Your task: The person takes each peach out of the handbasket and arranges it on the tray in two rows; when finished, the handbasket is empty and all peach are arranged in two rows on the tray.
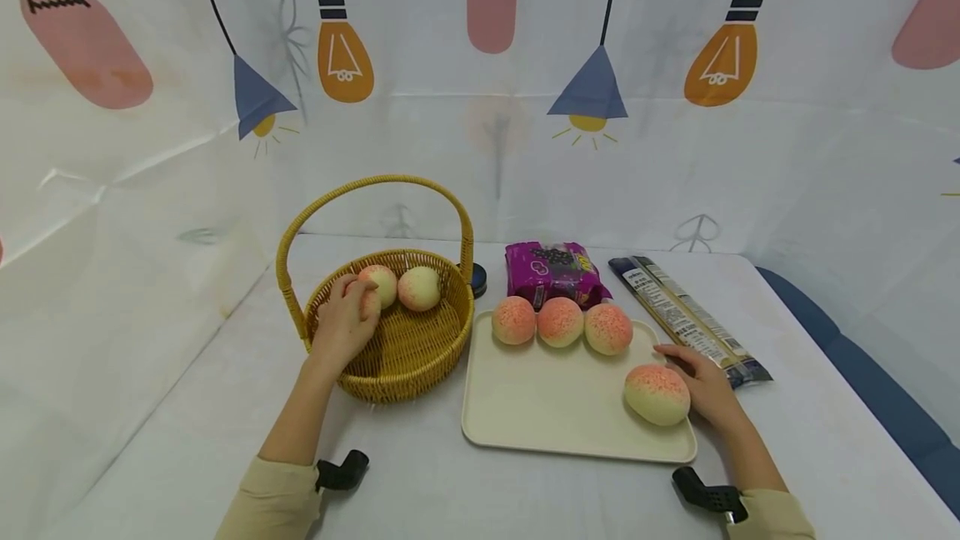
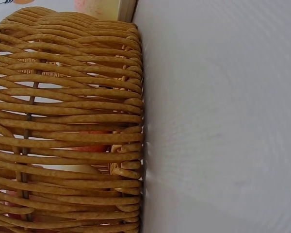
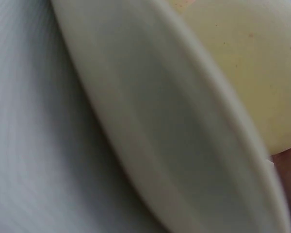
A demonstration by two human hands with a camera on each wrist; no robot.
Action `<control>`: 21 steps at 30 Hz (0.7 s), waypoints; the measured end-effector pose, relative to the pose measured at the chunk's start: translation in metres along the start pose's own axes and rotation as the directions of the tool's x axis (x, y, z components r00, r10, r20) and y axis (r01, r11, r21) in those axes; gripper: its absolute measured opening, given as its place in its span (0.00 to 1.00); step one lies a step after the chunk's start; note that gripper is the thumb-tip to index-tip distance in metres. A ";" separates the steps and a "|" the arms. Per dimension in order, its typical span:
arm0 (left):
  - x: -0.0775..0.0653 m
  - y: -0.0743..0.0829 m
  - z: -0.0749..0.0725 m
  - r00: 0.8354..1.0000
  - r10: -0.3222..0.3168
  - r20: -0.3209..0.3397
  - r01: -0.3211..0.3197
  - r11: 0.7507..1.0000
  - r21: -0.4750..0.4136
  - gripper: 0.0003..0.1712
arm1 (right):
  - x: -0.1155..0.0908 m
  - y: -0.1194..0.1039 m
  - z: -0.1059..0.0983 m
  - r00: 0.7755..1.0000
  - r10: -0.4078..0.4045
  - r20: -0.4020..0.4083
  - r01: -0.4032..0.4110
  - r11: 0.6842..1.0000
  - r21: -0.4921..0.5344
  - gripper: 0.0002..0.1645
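In the head view my left hand [image 1: 345, 323] reaches into the yellow wicker basket [image 1: 405, 377]. Its fingers hold a pink-and-cream peach [image 1: 370, 304] that they partly cover. Beside it in the basket lie two more peaches [image 1: 419, 288]. At the right side of the cream tray [image 1: 540, 415], my right hand [image 1: 705, 386] is against the far side of a larger-looking peach [image 1: 657, 394]. Its visible fingers stretch past the peach; the thumb is hidden. From the right wrist, this peach [image 3: 247, 63] shows over the tray's rim [image 3: 208, 82].
Three peaches [image 1: 560, 322] line the tray's back edge. Behind them lies a purple snack packet [image 1: 551, 269]; a long dark-and-gold packet [image 1: 686, 315] lies to the right. A dark round object [image 1: 478, 279] peeks out behind the basket, whose tall handle [image 1: 375, 180] arches up. A blue chair [image 1: 862, 373] stands beyond the table.
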State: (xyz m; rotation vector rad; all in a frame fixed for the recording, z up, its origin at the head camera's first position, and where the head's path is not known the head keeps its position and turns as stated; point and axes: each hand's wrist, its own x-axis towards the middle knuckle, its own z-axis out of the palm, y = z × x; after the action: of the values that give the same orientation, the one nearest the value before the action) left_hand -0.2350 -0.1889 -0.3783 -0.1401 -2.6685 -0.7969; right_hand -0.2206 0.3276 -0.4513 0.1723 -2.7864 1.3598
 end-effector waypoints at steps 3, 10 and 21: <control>0.001 0.000 0.000 0.999 0.005 -0.045 -0.004 1.000 0.007 0.18 | 0.000 0.000 0.000 1.000 0.004 -0.002 -0.004 1.000 0.000 0.24; 0.001 0.000 0.002 0.991 0.033 -0.131 -0.034 0.999 0.001 0.17 | -0.001 -0.003 0.000 1.000 0.019 0.004 -0.019 1.000 0.020 0.24; 0.002 0.014 0.003 0.946 0.167 -0.279 -0.172 0.985 0.007 0.15 | -0.002 -0.003 0.000 1.000 0.014 0.004 -0.015 1.000 0.027 0.24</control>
State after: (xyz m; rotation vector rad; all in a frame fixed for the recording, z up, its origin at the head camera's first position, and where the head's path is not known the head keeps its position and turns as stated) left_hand -0.2350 -0.1756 -0.3728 -0.2405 -2.3490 -0.7259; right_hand -0.2178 0.3254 -0.4491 0.1560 -2.7788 1.4026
